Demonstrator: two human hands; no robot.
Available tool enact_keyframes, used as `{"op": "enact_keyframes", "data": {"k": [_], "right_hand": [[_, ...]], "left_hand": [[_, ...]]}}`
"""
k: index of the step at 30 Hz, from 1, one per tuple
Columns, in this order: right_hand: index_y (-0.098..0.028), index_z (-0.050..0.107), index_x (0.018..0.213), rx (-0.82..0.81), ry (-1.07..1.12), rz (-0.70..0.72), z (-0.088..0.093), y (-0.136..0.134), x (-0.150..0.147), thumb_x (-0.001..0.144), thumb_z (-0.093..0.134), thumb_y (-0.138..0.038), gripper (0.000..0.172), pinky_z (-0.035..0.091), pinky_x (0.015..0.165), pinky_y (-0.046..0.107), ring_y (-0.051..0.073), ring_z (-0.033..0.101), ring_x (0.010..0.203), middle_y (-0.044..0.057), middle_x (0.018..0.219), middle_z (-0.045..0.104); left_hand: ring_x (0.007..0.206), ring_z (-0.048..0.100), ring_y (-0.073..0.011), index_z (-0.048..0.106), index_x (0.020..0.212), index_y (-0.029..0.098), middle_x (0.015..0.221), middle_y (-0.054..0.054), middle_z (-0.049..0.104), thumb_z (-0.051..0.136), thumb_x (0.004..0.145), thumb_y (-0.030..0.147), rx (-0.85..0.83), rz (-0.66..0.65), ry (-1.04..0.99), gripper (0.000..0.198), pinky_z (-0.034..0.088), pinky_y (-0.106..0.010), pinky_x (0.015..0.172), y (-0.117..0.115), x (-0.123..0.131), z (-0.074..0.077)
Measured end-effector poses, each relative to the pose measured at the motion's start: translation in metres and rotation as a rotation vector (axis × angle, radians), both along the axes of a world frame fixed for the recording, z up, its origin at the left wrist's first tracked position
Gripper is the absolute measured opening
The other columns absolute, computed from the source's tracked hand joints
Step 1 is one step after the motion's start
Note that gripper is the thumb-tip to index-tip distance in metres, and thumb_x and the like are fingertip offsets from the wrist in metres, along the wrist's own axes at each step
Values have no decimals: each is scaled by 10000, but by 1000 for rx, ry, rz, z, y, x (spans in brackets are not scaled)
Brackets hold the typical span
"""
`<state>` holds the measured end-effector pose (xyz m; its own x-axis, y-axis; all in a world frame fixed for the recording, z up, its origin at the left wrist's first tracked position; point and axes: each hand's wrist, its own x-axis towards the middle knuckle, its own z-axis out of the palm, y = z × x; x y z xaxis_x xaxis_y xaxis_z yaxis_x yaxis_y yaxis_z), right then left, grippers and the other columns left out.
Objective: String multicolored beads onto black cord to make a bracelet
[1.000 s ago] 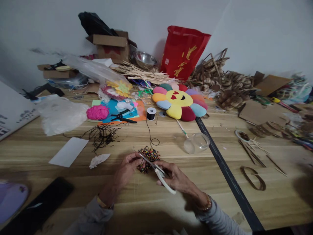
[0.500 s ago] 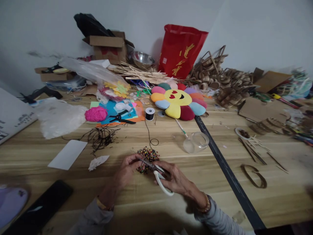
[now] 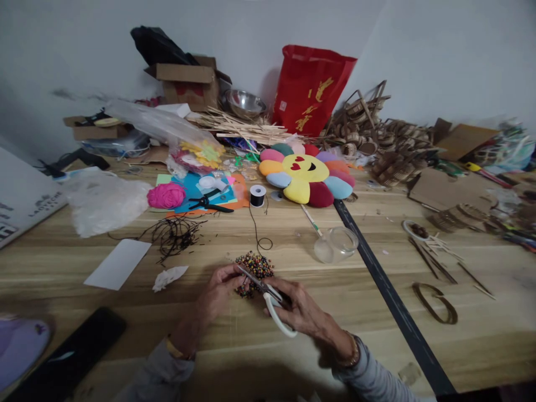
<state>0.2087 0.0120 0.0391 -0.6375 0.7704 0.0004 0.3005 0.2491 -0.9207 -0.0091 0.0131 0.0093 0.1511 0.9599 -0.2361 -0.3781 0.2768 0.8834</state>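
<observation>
White-handled scissors (image 3: 276, 318) are gripped in my right hand (image 3: 305, 310), their blades slanting up and left. The blade tips reach the fingers of my left hand (image 3: 216, 293), which are pinched together; what lies between them is too small to make out. Just beyond and beneath the blades, a pile of small multicoloured beads (image 3: 257, 265) is spread on the wooden table (image 3: 234, 346). Behind the beads stands a spool of black cord (image 3: 257, 196), its loose end curling down toward the pile.
Left of my hands lie a crumpled tissue (image 3: 170, 277), a white card (image 3: 118, 264), tangled black cords (image 3: 178, 234) and a black phone (image 3: 71, 354). A clear jar (image 3: 335, 245) lies right of the beads. Farther back are pliers (image 3: 209, 202), pink yarn (image 3: 166, 195) and a flower cushion (image 3: 305, 176).
Both hands and the scissors stay almost in the same place. The whole view has shifted very slightly.
</observation>
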Motion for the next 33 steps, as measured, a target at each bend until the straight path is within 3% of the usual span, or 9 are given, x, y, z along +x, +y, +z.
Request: {"op": "enact_keyframes", "data": {"k": [11, 21, 27, 33], "right_hand": [[-137, 614, 1076, -37, 64, 59, 0, 1, 3, 870, 566, -326, 284, 388, 599, 182, 104, 441, 671, 11, 813, 545], [-137, 582, 1127, 36, 94, -20, -19, -1, 3, 881, 565, -316, 305, 419, 623, 192, 104, 477, 672, 11, 825, 562], [-154, 437, 1313, 444, -34, -58, -21, -1, 7, 868, 554, -276, 477, 494, 780, 314, 201, 576, 895, 117, 1033, 593], [-141, 441, 1309, 706, -262, -53, -18, -2, 7, 854, 553, -284, 490, 511, 683, 326, 220, 570, 809, 115, 942, 585]], "left_hand": [[545, 514, -123, 706, 685, 132, 583, -12, 627, 793, 618, 324, 16, -51, 31, 221, 387, -227, 548, -1, 1, 2], [549, 543, -124, 701, 707, 131, 583, -10, 645, 830, 569, 294, -70, -4, -49, 249, 409, -233, 563, -2, 3, 7], [557, 564, -118, 685, 694, 137, 600, -1, 660, 851, 534, 286, -94, 127, -93, 274, 433, -224, 571, -2, 5, 9], [617, 592, -134, 668, 692, 154, 638, -2, 681, 832, 564, 282, -85, 183, -100, 245, 451, -225, 614, -2, 7, 7]]}}
